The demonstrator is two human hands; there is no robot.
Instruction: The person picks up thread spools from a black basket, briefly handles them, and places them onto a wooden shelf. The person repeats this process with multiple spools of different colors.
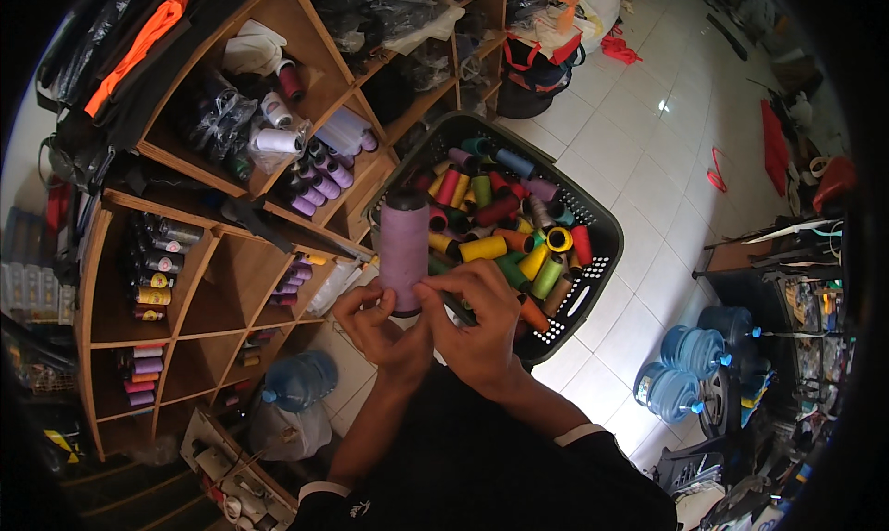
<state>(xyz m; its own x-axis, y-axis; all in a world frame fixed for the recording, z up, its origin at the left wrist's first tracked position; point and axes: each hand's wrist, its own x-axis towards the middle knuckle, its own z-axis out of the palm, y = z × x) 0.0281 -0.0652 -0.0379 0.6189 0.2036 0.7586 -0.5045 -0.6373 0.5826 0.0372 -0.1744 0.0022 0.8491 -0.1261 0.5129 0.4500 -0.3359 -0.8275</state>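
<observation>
A tall light-purple thread spool [404, 249] stands upright between my hands, in front of a dark plastic basket [607, 230]. My left hand [375, 325] grips the spool's lower end from the left. My right hand [474, 318] pinches the same lower end from the right, fingers curled at its base. The basket is filled with several thread spools [505, 221] in yellow, green, red, orange, pink and blue. Both forearms wear dark sleeves with white cuffs.
Wooden cubby shelves [199, 281] at left hold purple spools [319, 184], white spools [276, 140] and dark bottles [156, 267]. Blue water jugs [690, 369] stand at lower right, another [298, 381] under the shelves. White tiled floor [648, 133] lies beyond, with bags [537, 63] and clutter at far right.
</observation>
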